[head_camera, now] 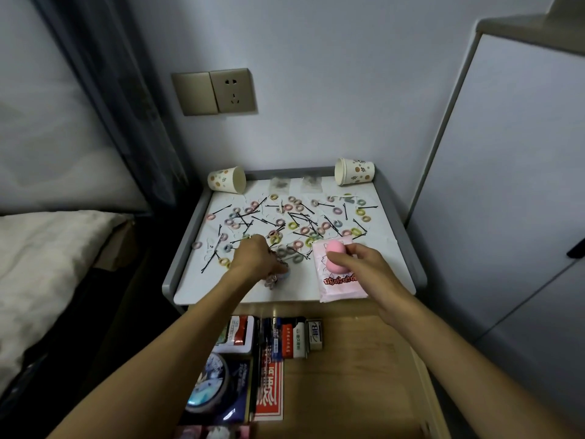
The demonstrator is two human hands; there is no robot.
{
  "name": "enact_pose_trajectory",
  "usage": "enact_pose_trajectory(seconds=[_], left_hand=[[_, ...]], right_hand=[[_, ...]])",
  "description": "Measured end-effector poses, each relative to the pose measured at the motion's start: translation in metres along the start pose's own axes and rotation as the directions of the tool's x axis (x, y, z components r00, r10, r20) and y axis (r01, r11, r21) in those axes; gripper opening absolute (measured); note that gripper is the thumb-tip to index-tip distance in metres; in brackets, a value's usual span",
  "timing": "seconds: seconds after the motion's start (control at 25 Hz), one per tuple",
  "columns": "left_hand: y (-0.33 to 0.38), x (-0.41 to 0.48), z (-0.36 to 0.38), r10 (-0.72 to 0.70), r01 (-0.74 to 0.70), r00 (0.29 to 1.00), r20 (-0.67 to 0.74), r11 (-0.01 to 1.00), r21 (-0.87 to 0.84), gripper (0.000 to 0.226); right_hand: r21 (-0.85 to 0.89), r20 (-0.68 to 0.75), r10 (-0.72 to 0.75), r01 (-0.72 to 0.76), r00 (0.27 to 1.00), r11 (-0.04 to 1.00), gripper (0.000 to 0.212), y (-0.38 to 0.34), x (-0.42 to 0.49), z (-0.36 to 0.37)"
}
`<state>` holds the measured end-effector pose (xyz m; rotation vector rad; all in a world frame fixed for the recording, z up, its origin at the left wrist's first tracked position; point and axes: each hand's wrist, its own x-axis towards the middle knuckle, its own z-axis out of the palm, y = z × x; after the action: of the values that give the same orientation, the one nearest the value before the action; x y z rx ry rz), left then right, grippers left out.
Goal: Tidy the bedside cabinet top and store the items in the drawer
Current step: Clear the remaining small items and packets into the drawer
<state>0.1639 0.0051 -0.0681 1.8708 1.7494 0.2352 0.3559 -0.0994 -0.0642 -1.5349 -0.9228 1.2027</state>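
Pinching pink sponge (336,255) and tissue packet (340,282), right grip (367,267) should lower both gently into drawer (348,391); left grip (258,259) hold unclear.

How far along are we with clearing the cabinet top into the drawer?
Early. The drawer is open and holds boxes and a tin. The right hand holds a pink sponge on a tissue pack; the left hand is on small items near the front. Hair ties, hairpins and two tipped paper cups lie on the cabinet top.
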Motion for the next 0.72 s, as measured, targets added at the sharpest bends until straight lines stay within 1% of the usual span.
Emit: enact_pose_trajectory(seconds=[0.2,0.36,0.52,0.72], left_hand=[[0.007,0.000,0.018,0.038,-0.039,0.999,0.007,0.992,0.123,0.044],[0.003,0.001,0.019,0.018,-0.017,1.000,-0.004,0.991,0.132,0.046],[-0.001,-0.001,0.017,-0.010,0.015,1.000,-0.027,0.984,0.180,0.047],[0.003,-0.005,0.014,0.033,-0.001,0.995,-0.089,0.943,0.333,0.051]], right_hand=[[0.020,0.001,-0.003,0.003,1.000,1.000,0.021,0.003,0.002,-0.003],[0.018,0.005,0.001,-0.001,1.000,1.000,0.020,0.004,0.000,-0.005],[0.022,0.008,0.027,-0.028,1.000,0.999,0.019,0.008,-0.006,-0.004],[0.014,0.028,0.034,-0.035,0.999,0.999,0.018,0.011,-0.011,0.001]])
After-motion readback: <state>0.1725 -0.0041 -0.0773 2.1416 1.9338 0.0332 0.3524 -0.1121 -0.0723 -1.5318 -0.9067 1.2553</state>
